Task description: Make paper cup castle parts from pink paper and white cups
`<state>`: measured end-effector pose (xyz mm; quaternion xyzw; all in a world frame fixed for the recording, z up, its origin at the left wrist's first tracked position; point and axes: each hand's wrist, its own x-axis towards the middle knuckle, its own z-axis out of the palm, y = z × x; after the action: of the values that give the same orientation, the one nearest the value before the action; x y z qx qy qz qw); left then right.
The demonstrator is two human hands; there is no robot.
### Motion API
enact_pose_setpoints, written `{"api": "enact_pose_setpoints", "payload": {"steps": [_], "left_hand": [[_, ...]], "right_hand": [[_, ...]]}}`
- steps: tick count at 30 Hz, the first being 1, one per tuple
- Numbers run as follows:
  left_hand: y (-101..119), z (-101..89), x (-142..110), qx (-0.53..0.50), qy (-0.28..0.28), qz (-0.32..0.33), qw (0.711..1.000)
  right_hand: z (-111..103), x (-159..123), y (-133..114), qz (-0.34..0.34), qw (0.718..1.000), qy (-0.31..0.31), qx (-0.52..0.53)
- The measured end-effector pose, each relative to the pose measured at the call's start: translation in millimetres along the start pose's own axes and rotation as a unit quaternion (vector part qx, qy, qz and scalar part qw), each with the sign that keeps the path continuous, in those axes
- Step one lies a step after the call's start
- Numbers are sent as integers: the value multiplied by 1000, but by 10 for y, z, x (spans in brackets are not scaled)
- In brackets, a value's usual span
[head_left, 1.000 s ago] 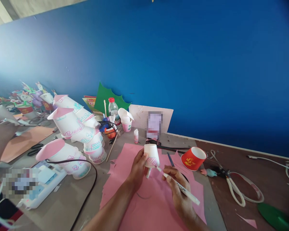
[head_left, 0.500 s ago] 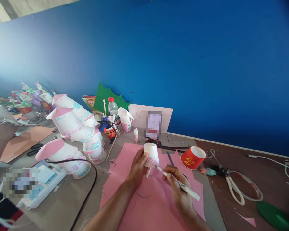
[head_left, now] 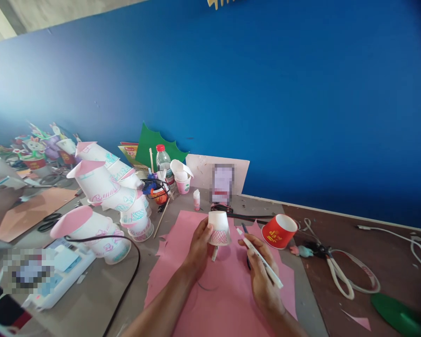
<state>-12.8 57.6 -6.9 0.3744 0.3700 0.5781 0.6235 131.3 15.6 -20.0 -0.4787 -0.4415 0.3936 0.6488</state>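
Note:
My left hand is closed round an upturned white paper cup that has a pink cross-hatched band near its rim. A small white stub pokes out below the cup. My right hand grips a white marker pen, its tip pointing up and left, a short gap from the cup's right side. Both hands hover over a large pink paper sheet on the table.
A red paper cup lies on its side right of my hands. Stacks of decorated white cups with pink tops stand at the left, a black cable beside them. A water bottle, glue stick and white cords lie around.
The marker's tip has drawn away from the cup's pink band and now stands a little to its right. The left hand keeps the cup in place.

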Motion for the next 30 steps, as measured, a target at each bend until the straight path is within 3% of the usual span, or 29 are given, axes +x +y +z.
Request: {"api": "enact_pose_setpoints", "payload": {"steps": [9, 14, 19, 22, 30], "left_hand": [[-33, -7, -1, -4, -4, 4, 1000], [-17, -1, -7, -2, -5, -3, 1000], [-7, 2, -10, 6, 23, -3, 1000], [-18, -3, 3, -1, 9, 5, 1000], [-72, -26, 32, -4, 7, -6, 1000]], "right_hand": [[39, 11, 107, -54, 998, -17, -16], [36, -8, 48, -86, 994, -25, -62], [20, -39, -112, -185, 974, -69, -113], [36, -40, -164, -247, 956, -103, -117], [82, -17, -158, -275, 945, -135, -113]]}}
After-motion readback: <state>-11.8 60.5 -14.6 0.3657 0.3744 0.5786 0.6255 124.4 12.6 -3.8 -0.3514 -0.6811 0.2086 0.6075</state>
